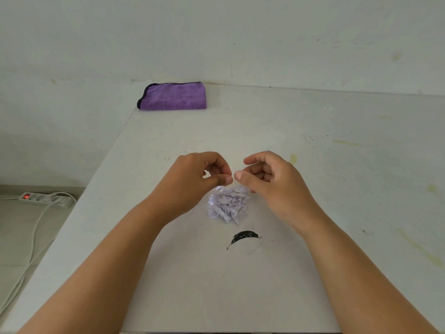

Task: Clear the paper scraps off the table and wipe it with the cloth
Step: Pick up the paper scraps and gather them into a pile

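Note:
A small heap of white paper scraps (228, 204) lies in the middle of the white table (313, 145). Both hands hover just above its far side, thumbs nearly touching. My left hand (196, 180) has its fingers curled with the thumb against the forefinger, and no scrap shows between them. My right hand (269, 182) is loosely curled and holds nothing. A folded purple cloth (173, 96) with a black hem lies at the table's far left corner, well beyond both hands.
A black smear (244, 236) marks the table just in front of the scraps. The wall runs along the table's far edge. On the floor to the left lie a power strip (45, 198) with a red light and its white cables.

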